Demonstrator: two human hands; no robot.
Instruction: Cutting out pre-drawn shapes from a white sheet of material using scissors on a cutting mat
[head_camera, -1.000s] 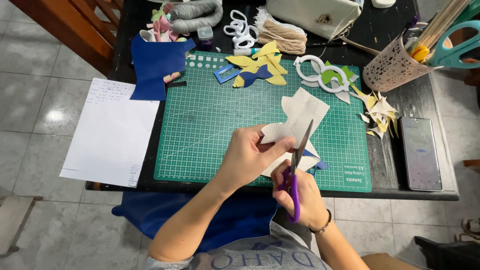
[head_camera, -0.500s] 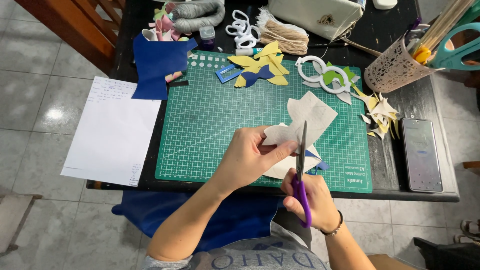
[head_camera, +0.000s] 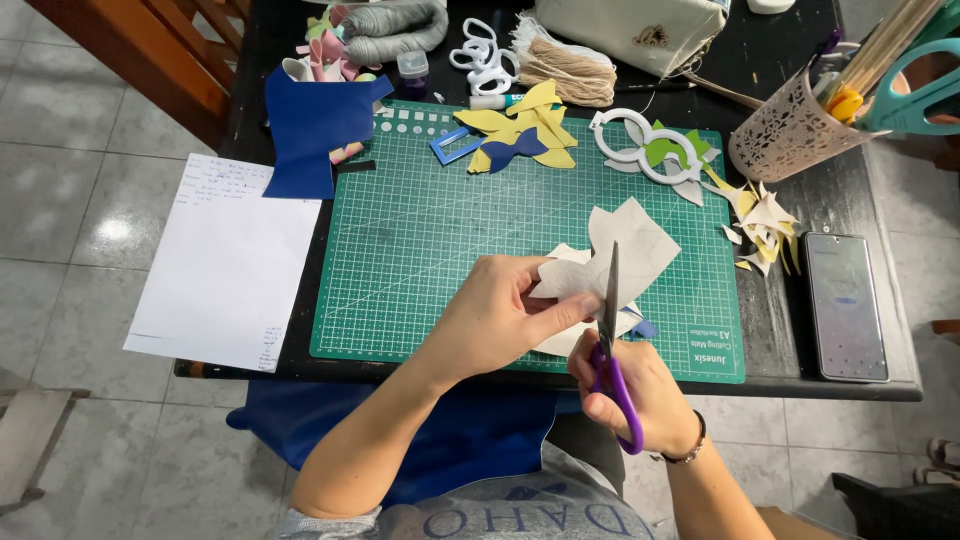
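Note:
My left hand (head_camera: 500, 315) pinches a cream sheet cut to a curvy shape (head_camera: 625, 250) and holds it above the green cutting mat (head_camera: 420, 240). My right hand (head_camera: 630, 385) grips purple-handled scissors (head_camera: 608, 330), blades pointing away from me and cutting into the sheet's near edge. A second cream piece (head_camera: 570, 340) lies on the mat under my hands, with a small blue scrap (head_camera: 645, 328) beside it.
A white paper sheet (head_camera: 225, 270) overhangs the table's left edge. Blue foam (head_camera: 315, 125), yellow and blue cutouts (head_camera: 520, 135), white ring shapes (head_camera: 650, 150), cream offcuts (head_camera: 765, 220), a perforated cup of tools (head_camera: 790, 130) and a phone (head_camera: 845, 305) lie around the mat.
The cream sheet has turned slightly in my left hand. The scissors have swung more upright and moved further into the sheet.

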